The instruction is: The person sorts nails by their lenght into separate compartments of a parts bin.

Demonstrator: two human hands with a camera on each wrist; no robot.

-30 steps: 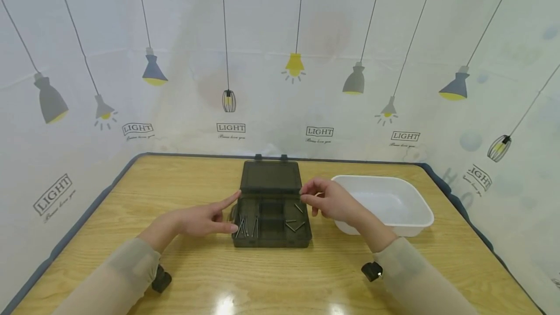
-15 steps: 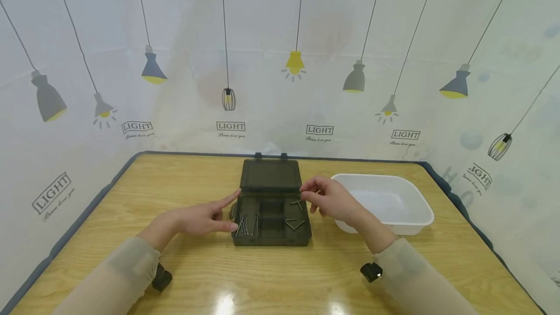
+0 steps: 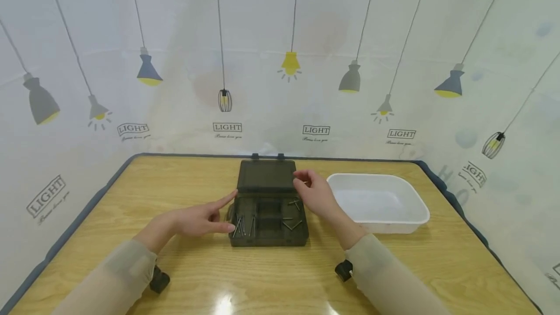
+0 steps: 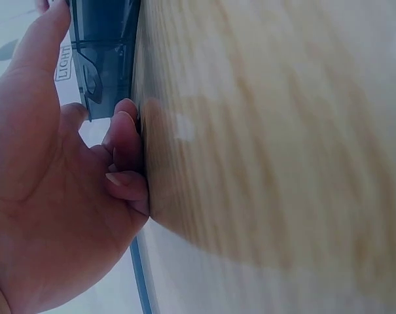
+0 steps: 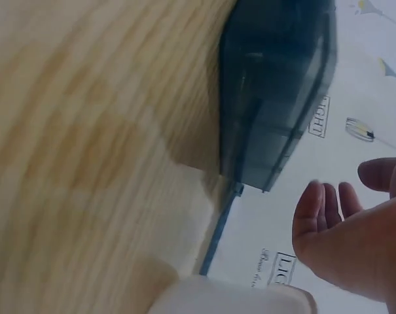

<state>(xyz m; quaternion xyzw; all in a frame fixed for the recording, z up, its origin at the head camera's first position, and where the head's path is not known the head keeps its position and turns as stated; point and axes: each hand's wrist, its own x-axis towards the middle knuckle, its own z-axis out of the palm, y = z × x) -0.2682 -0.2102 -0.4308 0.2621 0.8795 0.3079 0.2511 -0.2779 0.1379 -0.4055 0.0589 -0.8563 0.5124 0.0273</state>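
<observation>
A dark translucent compartment box (image 3: 268, 234) stands on the table with its lid (image 3: 268, 175) laid back. Several long thin nail-like pieces (image 3: 240, 226) lie in its left side, and several shorter ones (image 3: 293, 224) in the right compartments. At the box's left side my left hand (image 3: 197, 218) has its index finger stretched to the back corner and its thumb at the front part; its other fingers are curled. My right hand (image 3: 317, 193) is beside the lid's right edge, fingers loosely bent. A gap shows between thumb and fingers of the right hand (image 5: 355, 242) in the right wrist view.
A white plastic basin (image 3: 380, 198) is on the table just right of my right hand. The wooden table (image 3: 188, 266) ends at a dark blue edge against a lamp-printed curtain (image 3: 262, 23). Dark wrist devices (image 3: 160, 280) hang under the sleeves.
Another short nail-like piece has appeared in the back right compartment, let go by my right hand. That hand has then risen and moved left toward the lid. My left hand stays at the box.
</observation>
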